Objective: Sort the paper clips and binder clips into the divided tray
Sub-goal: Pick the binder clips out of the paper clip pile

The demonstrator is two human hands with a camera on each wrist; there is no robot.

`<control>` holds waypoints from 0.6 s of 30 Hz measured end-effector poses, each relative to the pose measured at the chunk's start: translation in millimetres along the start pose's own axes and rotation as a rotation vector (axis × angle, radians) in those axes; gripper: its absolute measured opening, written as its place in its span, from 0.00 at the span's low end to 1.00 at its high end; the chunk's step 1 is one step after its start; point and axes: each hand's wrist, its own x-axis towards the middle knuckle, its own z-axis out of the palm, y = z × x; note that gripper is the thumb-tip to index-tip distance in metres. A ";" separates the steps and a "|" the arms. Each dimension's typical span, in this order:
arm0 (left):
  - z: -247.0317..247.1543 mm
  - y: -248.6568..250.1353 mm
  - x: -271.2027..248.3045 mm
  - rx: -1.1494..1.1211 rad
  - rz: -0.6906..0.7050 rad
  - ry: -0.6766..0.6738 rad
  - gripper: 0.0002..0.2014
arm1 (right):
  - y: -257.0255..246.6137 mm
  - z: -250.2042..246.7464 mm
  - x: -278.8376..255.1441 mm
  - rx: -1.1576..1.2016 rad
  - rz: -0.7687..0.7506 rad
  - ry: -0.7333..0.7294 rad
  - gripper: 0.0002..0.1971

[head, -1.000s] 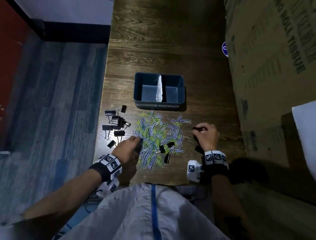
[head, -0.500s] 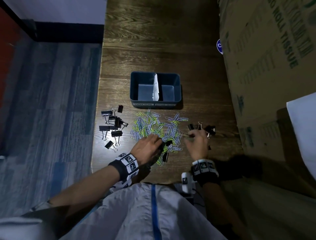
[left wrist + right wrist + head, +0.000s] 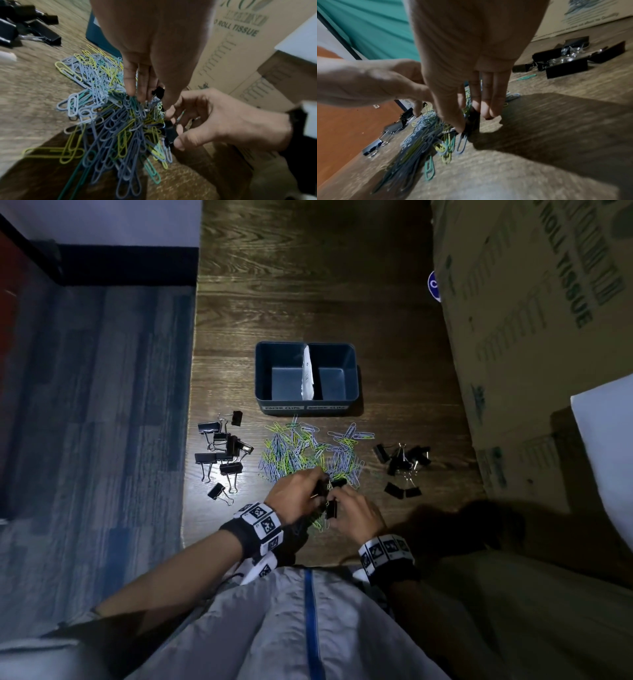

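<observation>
The left hand (image 3: 297, 494) pinches a small binder clip (image 3: 158, 92) over the near edge of the paper clips (image 3: 308, 451) on the tabletop (image 3: 308, 285); the right hand (image 3: 356, 515) pinches another black clip (image 3: 331, 510); the divided tray (image 3: 306, 408) stands just beyond.

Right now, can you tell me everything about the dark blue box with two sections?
The dark blue plastic divided tray sits upright on the wooden table, just beyond the pile of coloured paper clips. A white divider splits it into two compartments, both looking empty. Two white labels run along its near wall; the left reads "PAPER CLIPS". Neither hand touches it.
</observation>
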 end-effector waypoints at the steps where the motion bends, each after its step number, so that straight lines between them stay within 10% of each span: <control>1: -4.7 0.6 -2.1 -0.046 -0.007 0.003 0.21 | -0.4 -2.0 0.2 0.002 -0.001 -0.006 0.21; 8: -41.5 -28.2 -15.3 -0.410 -0.195 0.117 0.18 | 2.5 -24.6 1.5 0.330 0.121 -0.076 0.22; 18: -61.4 -92.3 -41.1 0.127 -0.261 0.262 0.20 | -7.8 -68.7 3.9 0.800 0.131 -0.120 0.21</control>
